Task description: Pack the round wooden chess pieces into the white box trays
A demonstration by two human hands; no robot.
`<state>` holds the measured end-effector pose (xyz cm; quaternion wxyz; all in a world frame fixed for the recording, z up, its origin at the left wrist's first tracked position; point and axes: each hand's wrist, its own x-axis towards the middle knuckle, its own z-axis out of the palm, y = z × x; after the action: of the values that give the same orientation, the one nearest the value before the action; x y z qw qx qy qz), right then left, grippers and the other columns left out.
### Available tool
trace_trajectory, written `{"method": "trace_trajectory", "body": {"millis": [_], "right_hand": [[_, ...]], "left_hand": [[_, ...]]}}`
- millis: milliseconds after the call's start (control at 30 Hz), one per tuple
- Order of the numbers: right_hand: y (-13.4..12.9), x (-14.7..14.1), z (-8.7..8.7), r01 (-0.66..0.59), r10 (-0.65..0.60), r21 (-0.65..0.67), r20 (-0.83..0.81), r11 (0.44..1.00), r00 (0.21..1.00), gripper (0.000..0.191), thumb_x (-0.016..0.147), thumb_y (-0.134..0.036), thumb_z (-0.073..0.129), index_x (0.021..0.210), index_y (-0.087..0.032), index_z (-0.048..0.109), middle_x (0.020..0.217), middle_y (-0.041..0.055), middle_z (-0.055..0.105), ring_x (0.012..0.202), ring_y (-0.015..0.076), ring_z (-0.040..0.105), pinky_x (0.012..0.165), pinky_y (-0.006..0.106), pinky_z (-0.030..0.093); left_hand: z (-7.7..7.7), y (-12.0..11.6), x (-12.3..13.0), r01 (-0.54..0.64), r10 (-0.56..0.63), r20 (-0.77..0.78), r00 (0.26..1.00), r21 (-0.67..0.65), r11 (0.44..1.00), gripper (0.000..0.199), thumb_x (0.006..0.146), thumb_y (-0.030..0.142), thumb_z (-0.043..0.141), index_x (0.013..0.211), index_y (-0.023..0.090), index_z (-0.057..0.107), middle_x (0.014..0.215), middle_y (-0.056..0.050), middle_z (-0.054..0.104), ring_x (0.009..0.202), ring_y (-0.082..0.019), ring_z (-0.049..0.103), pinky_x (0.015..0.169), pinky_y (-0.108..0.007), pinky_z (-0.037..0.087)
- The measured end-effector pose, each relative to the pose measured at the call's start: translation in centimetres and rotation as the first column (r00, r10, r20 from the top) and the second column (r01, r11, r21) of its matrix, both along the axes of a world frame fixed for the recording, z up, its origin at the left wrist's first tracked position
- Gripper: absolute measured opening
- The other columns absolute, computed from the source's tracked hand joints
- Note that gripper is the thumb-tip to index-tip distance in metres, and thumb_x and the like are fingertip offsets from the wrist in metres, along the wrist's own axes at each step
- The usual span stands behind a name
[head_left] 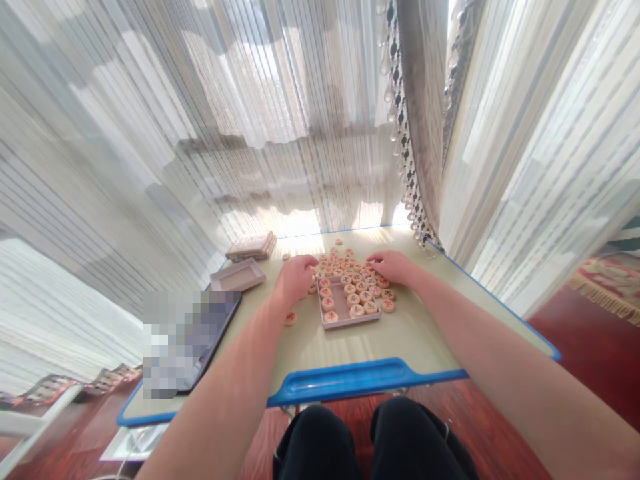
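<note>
Two bare hands work over one table [430,337] edged in blue, with one open box [340,303] near its middle. Twelve round pieces appear to lie in that box: four red-marked pieces [327,304] in a single column along its left wall, and eight dark-marked pieces [366,297] in two columns of four toward its right wall, with a strip of bare base between the two groups.

Behind the box spreads one heap of loose pieces [338,271], too small and crowded to count. At least four more discs [387,305] sit just beside the box's right wall. Three stand apart — a front piece [291,319] left of the box, a far piece [339,241] behind the heap, and a side piece [286,257] beyond the left hand [296,277].

The left hand is at the heap's left edge, fingers bent; whether they grip a piece cannot be told. The right hand [395,267] reaches over the heap's right side, fingertips curled down at the pieces — again, no grip can be confirmed.

To the left lie one shallow tray [237,275], one small stack [250,245] behind it, and one dark flat object [217,340], partly blurred out. Two dark-clothed knees [320,440] show below.
</note>
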<state>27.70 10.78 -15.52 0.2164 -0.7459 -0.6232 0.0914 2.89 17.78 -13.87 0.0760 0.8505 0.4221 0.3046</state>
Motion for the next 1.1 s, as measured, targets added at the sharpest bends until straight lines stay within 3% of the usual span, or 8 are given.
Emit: {"method": "trace_trajectory", "body": {"millis": [233,400,567,800,933,1100], "right_hand": [[-0.1,0.4,0.3,0.118,-0.116,0.123,-0.021,0.985,0.993,0.037,0.078,-0.014,0.04,0.105,-0.018,0.066,0.108,0.0062,0.066,0.099,0.0186,0.058,0.088,0.027,0.041],[0.1,0.4,0.0,0.075,-0.074,0.08,-0.014,0.994,0.997,0.034,0.077,-0.017,0.044,0.101,-0.02,0.068,0.105,0.0047,0.067,0.099,0.0185,0.058,0.087,0.026,0.042],[-0.3,-0.2,0.3,-0.018,0.016,0.032,0.04,0.999,0.999,0.027,0.078,-0.027,0.05,0.095,-0.021,0.069,0.104,0.0052,0.066,0.095,0.0186,0.057,0.084,0.026,0.042],[-0.2,-0.4,0.4,0.079,-0.08,0.021,0.057,0.997,0.995,0.027,0.077,-0.035,0.052,0.09,-0.016,0.067,0.097,0.0085,0.064,0.088,0.0189,0.058,0.078,0.027,0.042],[-0.3,-0.6,0.2,-0.044,0.038,0.121,0.054,0.992,0.998,0.029,0.08,-0.028,0.049,0.101,-0.02,0.067,0.103,0.0065,0.063,0.096,0.0176,0.056,0.089,0.028,0.038],[-0.5,-1.4,0.1,-0.143,0.127,0.134,0.121,0.981,0.984,0.029,0.083,-0.026,0.046,0.099,-0.02,0.069,0.105,0.0063,0.064,0.101,0.0192,0.054,0.095,0.031,0.035]], "left_hand": [[0.7,-0.3,-0.3,0.052,-0.045,0.079,0.996,-0.087,0.995,0.044,0.066,0.004,0.037,0.095,0.017,0.068,0.093,0.001,0.071,0.086,-0.013,0.064,0.081,-0.021,0.048],[0.6,-0.4,-0.4,0.02,-0.026,-0.092,0.995,-0.062,0.998,0.047,0.068,0.005,0.038,0.101,0.019,0.068,0.105,-0.001,0.068,0.101,-0.017,0.06,0.092,-0.027,0.044],[0.4,-0.3,-0.6,0.069,-0.091,-0.239,0.967,-0.101,0.992,0.043,0.069,0.007,0.04,0.097,0.02,0.07,0.097,-0.002,0.071,0.093,-0.02,0.063,0.086,-0.029,0.047],[1.3,-0.1,-1.2,-0.018,0.012,-0.09,0.996,-0.071,0.997,0.047,0.066,0.004,0.038,0.098,0.018,0.069,0.1,-0.002,0.07,0.095,-0.017,0.062,0.086,-0.024,0.046],[2.9,-0.9,-2.3,-0.079,0.07,-0.1,0.993,-0.091,0.993,0.043,0.068,0.007,0.039,0.097,0.019,0.069,0.095,-0.002,0.07,0.09,-0.017,0.064,0.08,-0.024,0.048],[3.8,-2.1,-3.6,-0.126,0.093,-0.271,0.958,-0.11,0.986,0.027,0.064,0.014,0.048,0.08,0.021,0.069,0.083,-0.004,0.071,0.078,-0.02,0.064,0.073,-0.025,0.048]]}}
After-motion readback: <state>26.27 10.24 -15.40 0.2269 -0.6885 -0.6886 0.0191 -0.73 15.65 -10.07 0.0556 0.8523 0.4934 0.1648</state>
